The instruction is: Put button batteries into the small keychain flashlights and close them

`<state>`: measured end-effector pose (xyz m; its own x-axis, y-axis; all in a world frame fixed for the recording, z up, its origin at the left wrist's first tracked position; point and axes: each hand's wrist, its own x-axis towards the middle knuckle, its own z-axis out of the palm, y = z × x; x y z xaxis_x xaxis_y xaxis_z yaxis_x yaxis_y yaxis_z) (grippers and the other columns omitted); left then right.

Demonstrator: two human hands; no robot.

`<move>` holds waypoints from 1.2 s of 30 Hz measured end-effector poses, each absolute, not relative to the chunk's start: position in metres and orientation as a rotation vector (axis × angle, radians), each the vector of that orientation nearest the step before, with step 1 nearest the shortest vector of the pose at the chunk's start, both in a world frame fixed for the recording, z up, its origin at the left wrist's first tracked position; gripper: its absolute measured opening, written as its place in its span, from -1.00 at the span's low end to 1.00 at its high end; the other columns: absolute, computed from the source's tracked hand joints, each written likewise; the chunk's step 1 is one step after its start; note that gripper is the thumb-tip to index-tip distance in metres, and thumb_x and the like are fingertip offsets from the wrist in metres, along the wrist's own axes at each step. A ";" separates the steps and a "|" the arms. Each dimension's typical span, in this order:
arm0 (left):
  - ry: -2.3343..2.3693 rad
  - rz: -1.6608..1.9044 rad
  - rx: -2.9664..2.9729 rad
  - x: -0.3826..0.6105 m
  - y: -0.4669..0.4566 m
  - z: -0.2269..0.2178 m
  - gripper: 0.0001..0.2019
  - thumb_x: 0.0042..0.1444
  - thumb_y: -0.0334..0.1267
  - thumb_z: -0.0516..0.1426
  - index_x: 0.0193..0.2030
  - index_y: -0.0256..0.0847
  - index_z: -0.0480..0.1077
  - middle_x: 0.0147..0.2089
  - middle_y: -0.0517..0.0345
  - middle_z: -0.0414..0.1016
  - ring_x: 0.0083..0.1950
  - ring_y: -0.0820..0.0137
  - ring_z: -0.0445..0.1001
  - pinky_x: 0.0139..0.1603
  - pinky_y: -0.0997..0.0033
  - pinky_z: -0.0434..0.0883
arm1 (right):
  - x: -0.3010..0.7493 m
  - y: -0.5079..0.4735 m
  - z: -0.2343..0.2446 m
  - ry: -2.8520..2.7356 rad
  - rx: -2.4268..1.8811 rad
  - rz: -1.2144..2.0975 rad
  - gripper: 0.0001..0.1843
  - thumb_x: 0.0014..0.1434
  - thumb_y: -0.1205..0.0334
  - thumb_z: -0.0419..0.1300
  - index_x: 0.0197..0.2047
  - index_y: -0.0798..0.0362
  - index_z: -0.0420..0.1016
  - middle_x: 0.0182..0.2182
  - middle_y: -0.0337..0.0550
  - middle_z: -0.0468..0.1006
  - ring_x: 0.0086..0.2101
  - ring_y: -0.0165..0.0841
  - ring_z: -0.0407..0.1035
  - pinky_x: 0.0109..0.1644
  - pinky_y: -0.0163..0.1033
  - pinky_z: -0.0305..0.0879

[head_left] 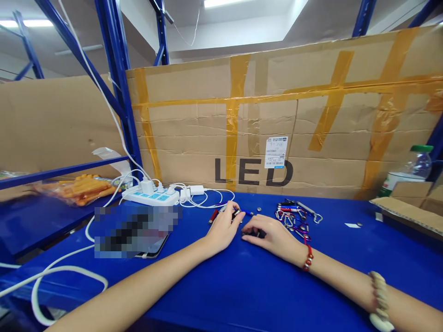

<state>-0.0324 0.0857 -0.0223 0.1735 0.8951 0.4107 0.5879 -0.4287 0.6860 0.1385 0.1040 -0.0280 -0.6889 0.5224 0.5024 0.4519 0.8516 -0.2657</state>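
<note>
A white power strip (154,199) sits on the blue tabletop (221,290). Right of the strip, the left hand (223,228) curls its fingers round 1 small dark piece (236,214). Farther right, the right hand (273,235) bends its fingers over black pieces (256,233); I can't tell whether they grip. Well right of the strip lies a pile of coloured tubes (290,209).
</note>
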 end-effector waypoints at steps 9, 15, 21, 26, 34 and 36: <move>1.365 1.174 2.089 -0.035 0.087 -0.026 -0.82 0.20 -0.13 -0.11 -0.16 -0.16 0.12 -0.39 0.22 0.32 -0.32 0.41 0.34 -0.25 0.42 0.24 | 0.140 0.105 -0.026 -2.423 -0.822 0.107 -0.85 0.14 0.30 0.06 -0.27 0.05 0.45 -0.36 -0.15 0.43 -0.34 -0.39 0.32 -0.24 -0.28 0.26; 1.278 1.215 2.182 -0.035 0.086 -0.024 -0.81 0.22 -0.16 -0.13 -0.25 -0.17 0.22 -0.32 0.21 0.35 -0.26 0.44 0.33 -0.20 0.47 0.25 | 0.140 0.105 -0.029 -2.401 -0.852 0.119 -0.84 0.12 0.33 0.04 -0.28 0.06 0.43 -0.38 -0.17 0.43 -0.36 -0.39 0.31 -0.21 -0.24 0.27; 1.233 1.315 2.194 -0.035 0.085 -0.020 -0.77 0.23 -0.19 -0.15 -0.27 -0.19 0.26 -0.27 0.19 0.37 -0.23 0.45 0.33 -0.14 0.46 0.24 | 0.138 0.106 -0.028 -2.169 -0.863 0.263 -0.79 0.12 0.28 -0.01 -0.20 0.08 0.37 -0.37 -0.15 0.41 -0.41 -0.41 0.30 -0.34 -0.27 0.26; 1.253 1.282 2.182 -0.035 0.085 -0.020 -0.77 0.23 -0.19 -0.15 -0.25 -0.20 0.26 -0.25 0.17 0.36 -0.22 0.43 0.32 -0.12 0.44 0.24 | 0.144 0.111 -0.018 -1.992 -0.871 0.392 -0.76 0.10 0.19 0.03 -0.17 0.09 0.34 -0.40 -0.16 0.40 -0.39 -0.40 0.30 -0.35 -0.29 0.26; 1.209 1.095 2.230 -0.030 0.079 -0.018 -0.82 0.21 -0.22 -0.08 -0.20 -0.20 0.29 -0.18 0.14 0.39 -0.12 0.40 0.34 -0.04 0.40 0.24 | 0.150 0.117 -0.024 -1.884 -0.750 0.819 -0.66 0.08 0.15 0.10 -0.09 0.11 0.23 -0.45 -0.22 0.35 -0.43 -0.45 0.26 -0.36 -0.32 0.21; 1.178 1.054 2.255 -0.029 0.078 -0.018 -0.83 0.20 -0.22 -0.06 -0.18 -0.19 0.29 -0.15 0.13 0.39 -0.09 0.39 0.33 -0.01 0.38 0.23 | 0.150 0.114 -0.025 -1.883 -0.710 0.864 -0.66 0.09 0.16 0.10 -0.08 0.10 0.21 -0.45 -0.24 0.34 -0.45 -0.47 0.24 -0.37 -0.34 0.19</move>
<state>-0.0286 0.0776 -0.0178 0.3658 0.8193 0.4415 0.5296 -0.5733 0.6251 0.1495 0.1139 -0.0254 -0.4147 0.7615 0.4982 0.1191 0.5882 -0.7999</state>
